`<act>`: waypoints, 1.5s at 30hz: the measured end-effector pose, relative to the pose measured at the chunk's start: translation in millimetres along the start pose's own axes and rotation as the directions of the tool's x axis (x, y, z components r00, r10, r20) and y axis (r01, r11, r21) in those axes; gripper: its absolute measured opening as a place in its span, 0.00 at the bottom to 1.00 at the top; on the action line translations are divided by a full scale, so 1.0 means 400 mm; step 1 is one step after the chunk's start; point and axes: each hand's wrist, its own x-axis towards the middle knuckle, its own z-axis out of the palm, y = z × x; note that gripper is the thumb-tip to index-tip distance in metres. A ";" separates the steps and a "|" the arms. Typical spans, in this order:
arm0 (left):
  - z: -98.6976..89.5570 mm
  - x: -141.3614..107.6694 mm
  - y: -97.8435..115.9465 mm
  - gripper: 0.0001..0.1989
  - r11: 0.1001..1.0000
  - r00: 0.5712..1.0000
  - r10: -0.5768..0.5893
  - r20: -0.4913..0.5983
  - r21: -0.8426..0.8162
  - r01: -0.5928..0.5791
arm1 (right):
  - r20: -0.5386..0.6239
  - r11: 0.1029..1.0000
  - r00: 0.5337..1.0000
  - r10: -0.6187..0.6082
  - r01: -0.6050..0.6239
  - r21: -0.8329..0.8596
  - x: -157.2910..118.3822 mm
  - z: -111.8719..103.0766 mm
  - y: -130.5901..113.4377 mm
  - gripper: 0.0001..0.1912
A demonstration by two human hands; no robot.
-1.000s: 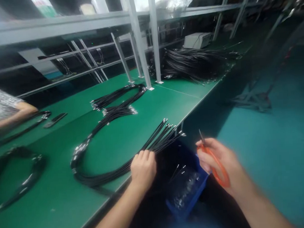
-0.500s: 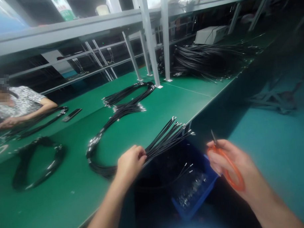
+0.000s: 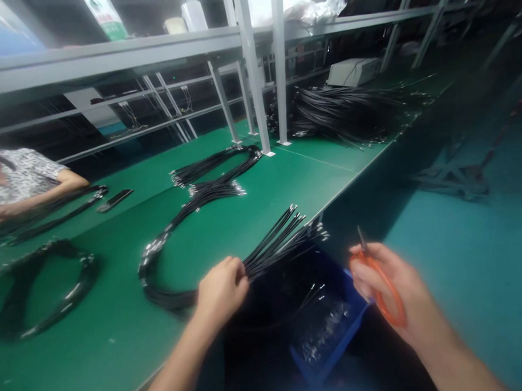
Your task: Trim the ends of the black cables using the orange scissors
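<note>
My left hand (image 3: 221,288) is closed around a bundle of black cables (image 3: 269,249) at the front edge of the green table (image 3: 198,346). The metal-tipped ends fan out to the right of that hand, and the rest curves left over the table. In my right hand (image 3: 388,276) are orange-handled scissors (image 3: 386,296), their blades pointing up and apart from the cables. Below and between my hands sits a blue bin (image 3: 338,344) with small clear and shiny pieces and a few cable ends.
More coiled cables (image 3: 82,287) lie at the left, near a dark phone-like object (image 3: 115,200). A person's arm (image 3: 42,200) rests on the table. Shelf posts (image 3: 281,75) stand behind, beside a large cable pile (image 3: 344,113) and a white box (image 3: 353,72).
The view has shifted slightly, so the table items appear a little further left. My left hand still holds the cables and my right hand the scissors.
</note>
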 end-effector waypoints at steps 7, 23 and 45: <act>-0.058 -0.001 0.172 0.10 0.788 0.966 0.250 0.072 -0.595 -0.159 | -0.130 0.984 0.989 -0.073 0.092 0.150 0.009 0.024 0.022 0.15; 0.022 -0.014 0.294 0.08 0.450 0.978 0.207 0.014 -0.889 -0.082 | -0.208 0.916 0.966 -0.151 0.216 0.337 -0.020 0.080 0.008 0.16; -0.022 0.005 0.306 0.05 0.239 0.974 0.222 -0.030 -0.967 -0.085 | 0.009 0.906 0.998 0.060 -0.058 0.420 -0.008 0.124 -0.013 0.16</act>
